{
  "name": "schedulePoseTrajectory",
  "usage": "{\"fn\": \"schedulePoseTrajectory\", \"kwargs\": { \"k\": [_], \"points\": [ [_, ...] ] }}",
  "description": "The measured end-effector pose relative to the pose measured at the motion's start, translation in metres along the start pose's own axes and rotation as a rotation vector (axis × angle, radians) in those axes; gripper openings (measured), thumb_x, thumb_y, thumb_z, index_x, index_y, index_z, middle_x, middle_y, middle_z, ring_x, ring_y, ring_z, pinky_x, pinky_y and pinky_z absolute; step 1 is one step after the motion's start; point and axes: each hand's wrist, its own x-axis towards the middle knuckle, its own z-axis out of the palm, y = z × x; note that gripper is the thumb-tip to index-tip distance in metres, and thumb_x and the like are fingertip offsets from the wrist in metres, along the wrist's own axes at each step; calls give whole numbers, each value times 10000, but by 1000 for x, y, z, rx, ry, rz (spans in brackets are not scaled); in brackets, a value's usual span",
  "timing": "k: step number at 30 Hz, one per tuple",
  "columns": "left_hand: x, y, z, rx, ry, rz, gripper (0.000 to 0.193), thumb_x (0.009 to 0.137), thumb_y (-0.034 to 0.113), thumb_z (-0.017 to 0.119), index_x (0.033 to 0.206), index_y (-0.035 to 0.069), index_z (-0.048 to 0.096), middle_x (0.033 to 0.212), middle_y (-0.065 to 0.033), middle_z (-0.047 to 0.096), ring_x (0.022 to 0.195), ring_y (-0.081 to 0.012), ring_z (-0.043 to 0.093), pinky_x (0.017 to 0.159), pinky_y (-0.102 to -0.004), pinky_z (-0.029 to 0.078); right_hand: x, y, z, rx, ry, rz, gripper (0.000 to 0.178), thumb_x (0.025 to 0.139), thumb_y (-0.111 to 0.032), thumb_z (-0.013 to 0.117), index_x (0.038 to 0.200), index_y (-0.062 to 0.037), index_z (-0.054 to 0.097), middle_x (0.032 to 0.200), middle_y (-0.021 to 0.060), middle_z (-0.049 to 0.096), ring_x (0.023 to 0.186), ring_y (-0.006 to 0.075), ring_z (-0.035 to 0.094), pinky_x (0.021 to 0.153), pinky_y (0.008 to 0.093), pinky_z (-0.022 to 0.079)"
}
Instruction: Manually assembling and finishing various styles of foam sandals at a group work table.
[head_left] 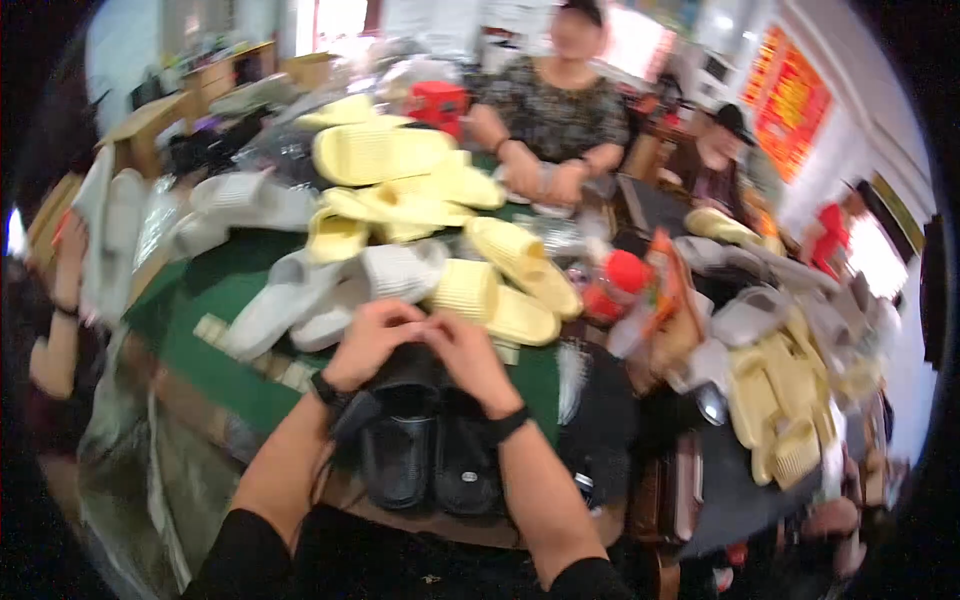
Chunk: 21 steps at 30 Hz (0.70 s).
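A pair of black slippers, the left slipper [393,465] beside the right slipper [466,480], lies at the table's near edge between my forearms. Over their far ends my left hand [376,342] and my right hand [466,358] meet, fingertips pinched together. Whatever is between the fingers is hidden or too small to make out. Just beyond my hands sit a grey slipper [400,268] and a ribbed yellow slipper [465,290]. Another yellow slipper [522,318] lies beside it, to the right. More grey slippers [275,305] rest on the left.
A green-topped table [205,285] carries a heap of yellow slippers [385,150]. A red-lidded jar [622,275] stands right of centre. Yellow slippers [785,385] also pile up on the far right. Across the table a person [555,100] handles grey slippers; other people are at the right and left edges.
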Motion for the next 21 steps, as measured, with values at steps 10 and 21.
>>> {"fn": "schedulePoseTrajectory", "kwargs": {
  "k": [10,21],
  "points": [
    [-8,-10,-4,-261,36,-43,94,892,44,709,970,-9,698,959,-57,705,885,-107,639,831,-257,516,0,-3,4,191,-19,134,66,931,-65,633,920,-4,611,690,15,565,624,90,521,583,264,427],
    [-11,-12,-4,-276,21,-11,67,892,44,708,938,-2,692,962,-52,699,879,-105,630,826,-259,510,-1,-3,5,185,-50,115,74,942,-73,631,909,-10,609,680,11,561,621,86,515,580,258,428]
  ]
}}
